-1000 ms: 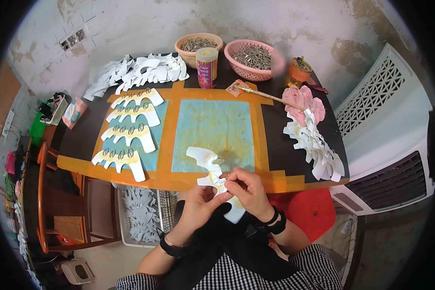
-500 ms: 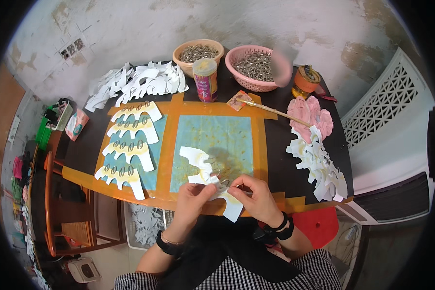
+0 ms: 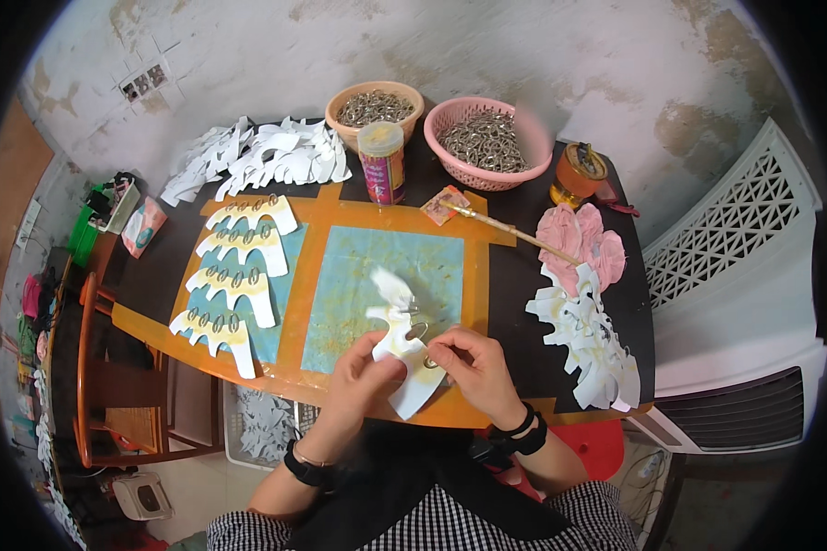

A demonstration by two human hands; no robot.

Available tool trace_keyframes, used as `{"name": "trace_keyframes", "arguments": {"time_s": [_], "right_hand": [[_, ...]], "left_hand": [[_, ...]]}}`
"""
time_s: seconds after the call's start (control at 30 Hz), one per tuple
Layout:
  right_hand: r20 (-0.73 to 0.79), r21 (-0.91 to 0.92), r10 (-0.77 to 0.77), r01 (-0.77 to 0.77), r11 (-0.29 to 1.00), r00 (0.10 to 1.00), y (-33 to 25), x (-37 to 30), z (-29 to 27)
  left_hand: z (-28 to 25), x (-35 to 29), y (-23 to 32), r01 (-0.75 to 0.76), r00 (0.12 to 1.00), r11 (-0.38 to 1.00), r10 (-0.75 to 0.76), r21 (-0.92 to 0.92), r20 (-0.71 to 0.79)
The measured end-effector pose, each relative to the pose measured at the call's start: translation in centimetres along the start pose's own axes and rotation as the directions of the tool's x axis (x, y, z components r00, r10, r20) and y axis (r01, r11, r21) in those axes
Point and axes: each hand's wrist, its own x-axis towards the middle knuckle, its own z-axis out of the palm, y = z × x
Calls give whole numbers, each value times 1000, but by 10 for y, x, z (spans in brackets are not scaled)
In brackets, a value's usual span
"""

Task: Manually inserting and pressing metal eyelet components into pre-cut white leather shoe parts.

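Above the table's front edge I hold a white scalloped strip [image 3: 412, 397] with yellowish glue on it and metal rings along its tabs. My left hand [image 3: 362, 378] is closed on the strip, its thumb pressed on top. My right hand [image 3: 477, 369] pinches the strip's edge beside a metal ring [image 3: 429, 362]; the fingertips partly hide what they grip. The strip's far end is blurred over the blue-green sheet [image 3: 377, 257]. Left of it lie several similar strips [image 3: 239, 286], glue-smeared, with rings laid on their tabs.
At the back stand an orange basin [image 3: 337, 129] and a pink basket [image 3: 469, 174] of metal rings, a plastic tub [image 3: 383, 170] and a glue jar [image 3: 576, 174]. A brush [image 3: 515, 231] rests against pink cloth [image 3: 579, 241]. White strips are piled back left [image 3: 289, 154] and at right [image 3: 590, 344].
The strip has been turned more upright, its far end blurred by motion. My left thumb has shifted along it, and the right fingers stay pinched near a ring. The whole view has tilted slightly.
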Motion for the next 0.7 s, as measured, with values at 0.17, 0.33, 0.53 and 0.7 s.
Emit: {"name": "trace_keyframes", "arguments": {"time_s": [0.17, 0.33, 0.53, 0.7], "right_hand": [[-101, 6, -82, 83, 997, 991, -1, 8, 4], [-213, -232, -313, 264, 936, 925, 0, 16, 16], [-211, -239, -314, 263, 935, 925, -10, 24, 41], [-205, -273, -325, 265, 925, 923, -11, 36, 63]], "left_hand": [[13, 2, 8, -92, 987, 991, 78, 93, 142], [12, 8, 9, -127, 988, 987, 116, 103, 103], [-1, 14, 16, -117, 993, 985, 117, 127, 8], [-22, 15, 21, -181, 983, 981, 181, 75, 14]]}}
